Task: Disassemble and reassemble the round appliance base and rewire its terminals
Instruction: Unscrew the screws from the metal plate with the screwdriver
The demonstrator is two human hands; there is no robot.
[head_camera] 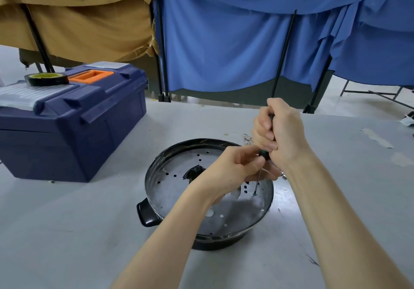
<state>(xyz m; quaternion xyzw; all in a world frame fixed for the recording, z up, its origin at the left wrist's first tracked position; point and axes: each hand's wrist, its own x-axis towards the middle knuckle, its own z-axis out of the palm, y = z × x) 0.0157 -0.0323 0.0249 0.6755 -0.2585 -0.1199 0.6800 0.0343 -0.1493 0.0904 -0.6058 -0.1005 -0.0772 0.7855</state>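
I am holding the screwdriver [264, 154] upright over the base [170, 188], which is sitting on the surface [67, 221] just in front of me, near the middle. My right hand [283, 131] is wrapping the handle from the top, fingers [263, 127] curled tight around it. My left hand [233, 167] is pinching the tool lower down, where the handle meets the shaft, thumb and fingertip closed on it. The thin shaft is running down to a screw [255, 194] on the right side of the plate, and the tip is sitting on it.

The base is showing as a shallow black bowl with a dull silver plate inside, round, peppered with small holes and a few larger cut-outs. A ragged black patch [195, 171] is covering the plate's centre. One glossy black lug [146, 214] is sticking out on the near left.

A blue toolbox [78, 120] is standing at the far left, with a tape roll [46, 79] lying on its lid. Curtains [224, 42] are hanging beyond the surface.
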